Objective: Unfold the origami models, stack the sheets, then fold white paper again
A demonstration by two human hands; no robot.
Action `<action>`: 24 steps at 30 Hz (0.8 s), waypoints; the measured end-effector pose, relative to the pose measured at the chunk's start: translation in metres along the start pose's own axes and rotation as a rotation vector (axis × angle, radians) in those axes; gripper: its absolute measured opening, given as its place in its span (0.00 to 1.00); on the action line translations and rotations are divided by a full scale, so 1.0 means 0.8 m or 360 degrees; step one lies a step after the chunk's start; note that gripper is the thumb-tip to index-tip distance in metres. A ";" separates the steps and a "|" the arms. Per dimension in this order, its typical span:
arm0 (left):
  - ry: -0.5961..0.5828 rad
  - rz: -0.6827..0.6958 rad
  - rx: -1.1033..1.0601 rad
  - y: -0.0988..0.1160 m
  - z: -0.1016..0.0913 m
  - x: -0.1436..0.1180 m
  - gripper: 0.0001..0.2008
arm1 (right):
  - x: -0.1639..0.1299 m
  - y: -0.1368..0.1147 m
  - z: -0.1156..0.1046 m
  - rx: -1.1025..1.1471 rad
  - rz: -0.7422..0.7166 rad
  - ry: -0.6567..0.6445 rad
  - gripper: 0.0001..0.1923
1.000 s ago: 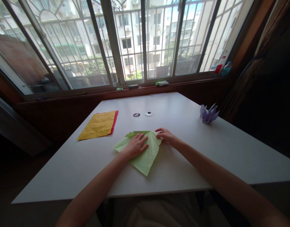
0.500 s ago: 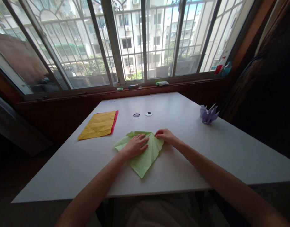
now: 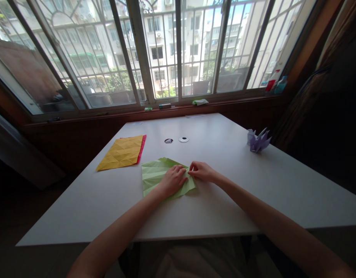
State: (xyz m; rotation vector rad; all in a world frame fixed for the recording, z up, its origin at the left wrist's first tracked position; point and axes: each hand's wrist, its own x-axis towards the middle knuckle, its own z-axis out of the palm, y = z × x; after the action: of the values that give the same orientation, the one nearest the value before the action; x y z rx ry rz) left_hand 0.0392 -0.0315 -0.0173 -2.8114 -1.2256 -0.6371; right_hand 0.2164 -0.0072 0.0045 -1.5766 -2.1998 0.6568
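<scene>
A creased sheet of light green paper (image 3: 154, 173) lies near the middle of the white table (image 3: 108, 216), with a fold along its far and right side. My left hand (image 3: 173, 179) rests flat across the paper, its fingers stretched toward the right edge. At that edge my right hand (image 3: 201, 171) has thumb and forefinger bent together, pinching the paper's right corner. The fingertips of both hands are close together but apart. Part of the sheet is hidden under my left hand and forearm.
Creased yellow paper (image 3: 120, 152) lies over red paper (image 3: 142, 148) on the left. Purple folded-paper figures (image 3: 259, 142) stand at the right edge. Two round holes, one with a white ring (image 3: 183, 139), sit beyond the hands. A window sill (image 3: 125, 114) runs behind the table.
The green paper has turned, so its point no longer faces me and its creased left part lies squarer. Both hands have shifted slightly; my left hand moved right.
</scene>
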 end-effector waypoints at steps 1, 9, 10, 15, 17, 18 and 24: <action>-0.0011 0.0003 -0.0025 -0.002 0.000 -0.001 0.16 | 0.003 0.002 -0.001 -0.0002 0.0012 0.0049 0.09; -0.0289 -0.0044 -0.0125 -0.001 -0.012 -0.004 0.31 | 0.047 -0.002 -0.001 0.0151 -0.0138 0.0030 0.16; -0.0304 -0.0047 -0.0135 0.000 -0.014 -0.004 0.31 | 0.054 -0.005 0.000 0.0181 -0.0138 -0.0002 0.17; -0.0327 -0.0032 -0.0138 0.001 -0.018 -0.003 0.31 | 0.084 -0.018 0.004 0.0180 -0.0054 -0.0074 0.13; -0.0330 -0.0030 -0.0131 0.001 -0.017 -0.003 0.31 | 0.090 -0.021 0.003 0.0181 -0.0015 -0.0103 0.09; -0.0329 -0.0038 -0.0131 0.001 -0.017 -0.003 0.31 | 0.092 -0.022 0.003 0.0189 -0.0003 -0.0114 0.07; -0.0291 -0.0104 -0.0153 -0.003 -0.012 -0.009 0.31 | 0.095 -0.023 -0.001 0.0318 0.0007 -0.0195 0.05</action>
State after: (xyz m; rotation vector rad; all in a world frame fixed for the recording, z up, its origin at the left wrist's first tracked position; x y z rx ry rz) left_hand 0.0296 -0.0362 -0.0112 -2.9776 -1.3550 -0.4613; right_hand 0.1786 0.0599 0.0171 -1.4754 -2.1393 0.9658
